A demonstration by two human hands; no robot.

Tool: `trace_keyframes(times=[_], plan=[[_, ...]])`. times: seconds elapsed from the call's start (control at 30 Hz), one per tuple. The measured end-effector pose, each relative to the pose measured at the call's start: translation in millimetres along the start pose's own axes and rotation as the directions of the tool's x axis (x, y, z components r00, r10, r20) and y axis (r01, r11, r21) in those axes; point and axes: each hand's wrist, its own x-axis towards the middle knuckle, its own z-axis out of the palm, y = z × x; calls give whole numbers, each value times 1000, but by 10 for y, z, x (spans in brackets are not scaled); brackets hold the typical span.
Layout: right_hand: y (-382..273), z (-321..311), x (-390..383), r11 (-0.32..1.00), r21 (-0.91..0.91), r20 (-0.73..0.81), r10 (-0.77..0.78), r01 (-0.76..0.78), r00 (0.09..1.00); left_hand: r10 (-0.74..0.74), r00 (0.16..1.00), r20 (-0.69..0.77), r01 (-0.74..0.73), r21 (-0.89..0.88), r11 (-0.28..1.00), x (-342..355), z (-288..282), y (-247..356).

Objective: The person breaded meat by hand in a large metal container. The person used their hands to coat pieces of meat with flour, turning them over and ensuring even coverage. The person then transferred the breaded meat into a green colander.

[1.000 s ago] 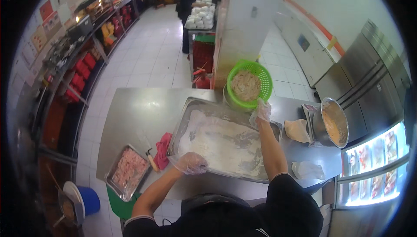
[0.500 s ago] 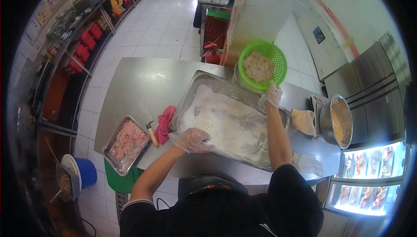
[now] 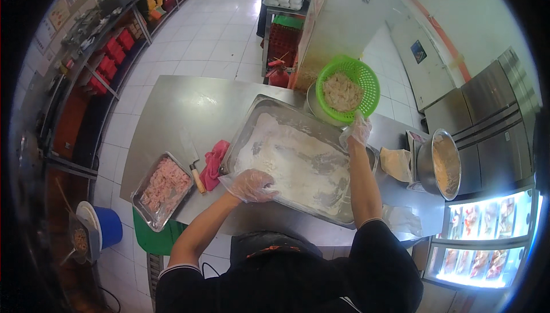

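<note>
The round, lime-green plastic basket (image 3: 371, 81) is patterned with rows of small holes — its moist food pieces (image 3: 342, 92) pale beige. White, loose powder (image 3: 286, 159) streaks the silver-grey, rectangular metal tray (image 3: 251, 121) — and the crumpled fabric cloth (image 3: 215, 164) is raspberry pink.

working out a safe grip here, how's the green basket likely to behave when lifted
The green basket looks like perforated plastic, so its wall may flex a little. The pale pieces heaped inside probably make it heavier than its open mesh suggests. With the right hand at the near rim only, it could tip if lifted from that side alone.
</note>
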Motion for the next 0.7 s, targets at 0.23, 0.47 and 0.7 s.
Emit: trace_keyframes(times=[0.23, 0.47, 0.7], plan=[[-128, -19, 9, 997, -45, 24, 57, -56, 998, 7, 1000, -10, -7, 26, 1000, 6, 29, -16], [-144, 2, 12, 995, 63, 28, 76, -77, 997, 23, 999, -46, -21, 49, 999, -7, 25, -26], [-104, 28, 26, 998, 55, -16, -28, 29, 999, 16, 999, -33, -15, 32, 999, 12, -25, 43]])
